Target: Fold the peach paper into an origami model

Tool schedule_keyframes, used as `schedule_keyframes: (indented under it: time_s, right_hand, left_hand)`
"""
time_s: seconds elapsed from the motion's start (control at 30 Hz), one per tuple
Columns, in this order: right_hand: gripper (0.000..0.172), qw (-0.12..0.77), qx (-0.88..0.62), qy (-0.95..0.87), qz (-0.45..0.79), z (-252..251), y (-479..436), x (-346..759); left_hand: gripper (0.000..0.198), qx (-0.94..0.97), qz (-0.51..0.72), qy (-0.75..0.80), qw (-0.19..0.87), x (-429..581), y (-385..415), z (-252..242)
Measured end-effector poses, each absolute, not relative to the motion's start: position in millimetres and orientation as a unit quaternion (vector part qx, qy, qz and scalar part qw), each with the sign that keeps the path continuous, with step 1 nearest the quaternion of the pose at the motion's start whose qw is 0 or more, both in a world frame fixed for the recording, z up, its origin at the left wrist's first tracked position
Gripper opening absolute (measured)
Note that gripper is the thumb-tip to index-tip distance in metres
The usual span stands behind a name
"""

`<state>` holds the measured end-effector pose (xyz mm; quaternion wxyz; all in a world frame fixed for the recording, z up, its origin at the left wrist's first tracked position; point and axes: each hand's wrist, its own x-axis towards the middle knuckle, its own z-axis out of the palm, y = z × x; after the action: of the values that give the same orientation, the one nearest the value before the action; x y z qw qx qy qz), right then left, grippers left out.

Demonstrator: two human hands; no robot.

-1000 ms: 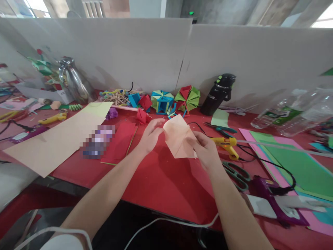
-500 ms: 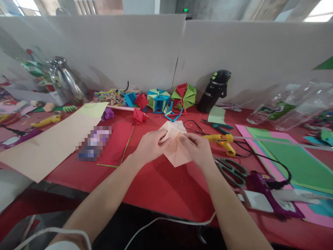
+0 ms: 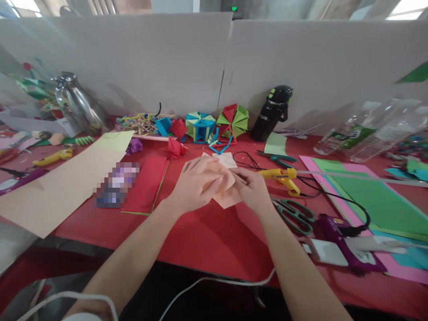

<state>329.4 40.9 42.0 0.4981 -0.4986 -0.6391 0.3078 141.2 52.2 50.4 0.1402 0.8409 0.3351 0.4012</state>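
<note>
A pale peach sheet of paper (image 3: 227, 196), creased and partly curled, is held between both hands above the red table. My left hand (image 3: 197, 182) is closed on its left side, the fingers reaching over the top and the thumb pressing on the front. At the paper's right edge, my right hand (image 3: 249, 186) pinches it between thumb and bent fingers. Behind the hands, a pale piece of paper (image 3: 227, 160) lies flat on the table.
A yellow glue gun (image 3: 284, 177) and green-handled scissors (image 3: 296, 216) lie right of the hands. Red sheets (image 3: 147, 185) and a long cream sheet (image 3: 67, 185) are at the left. Folded paper models (image 3: 200, 127) and a black bottle (image 3: 272, 113) stand behind.
My left hand has moved over the paper and now covers more of it. The paper's upper part has curled up toward the left hand. The view has shifted slightly.
</note>
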Motion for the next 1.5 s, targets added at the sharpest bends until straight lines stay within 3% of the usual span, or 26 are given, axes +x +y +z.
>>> schedule_keyframes:
  time_s: [0.1, 0.23, 0.4, 0.53, 0.63, 0.7, 0.8, 0.9, 1.0, 1.23, 1.37, 1.5]
  right_hand:
    - [0.02, 0.461, -0.484, -0.662, 0.339, 45.8, 37.3, 327.6]
    - [0.018, 0.41, -0.478, -0.691, 0.355, 47.2, 33.5, 324.2]
    - [0.021, 0.46, -0.479, -0.643, 0.382, 45.0, 34.4, 321.0]
    - [0.025, 0.48, -0.482, -0.596, 0.427, 46.0, 35.6, 318.1]
    - [0.034, 0.53, -0.471, -0.554, 0.436, 45.1, 38.6, 319.7]
    - [0.035, 0.585, -0.462, -0.54, 0.391, 43.8, 40.8, 323.0]
    - [0.028, 0.63, -0.479, -0.571, 0.22, 43.6, 40.5, 327.4]
    - [0.02, 0.572, -0.479, -0.657, 0.106, 44.7, 37.0, 326.0]
    - [0.011, 0.528, -0.458, -0.707, 0.102, 43.3, 35.6, 320.7]
    - [0.014, 0.498, -0.481, -0.71, 0.125, 36.6, 40.3, 319.6]
    - [0.002, 0.469, -0.506, -0.701, 0.181, 36.3, 38.7, 318.4]
    - [0.008, 0.478, -0.507, -0.687, 0.204, 38.0, 36.6, 317.1]
  left_hand:
    - [0.013, 0.852, 0.387, 0.338, 0.103, 135.1, 57.7, 52.3]
    - [0.011, 0.856, 0.308, 0.379, 0.172, 126.5, 61.1, 56.9]
    - [0.035, 0.799, 0.303, 0.431, 0.291, 119.8, 60.4, 61.0]
    - [0.022, 0.817, 0.252, 0.403, 0.326, 118.9, 59.4, 63.5]
    - [0.024, 0.812, 0.241, 0.382, 0.37, 118.9, 62.1, 62.5]
    - [0.024, 0.795, 0.27, 0.381, 0.388, 119.6, 65.8, 59.1]
    - [0.02, 0.751, 0.339, 0.401, 0.399, 123.0, 71.3, 51.8]
    - [0.014, 0.706, 0.393, 0.408, 0.425, 129.4, 72.7, 45.6]
    - [0.012, 0.685, 0.4, 0.387, 0.47, 136.8, 69.7, 42.0]
    - [0.04, 0.617, 0.378, 0.35, 0.594, 147.1, 65.0, 41.0]
    - [0.021, 0.658, 0.366, 0.322, 0.574, 147.4, 68.2, 38.0]
    - [0.012, 0.686, 0.371, 0.319, 0.538, 148.1, 71.4, 30.6]
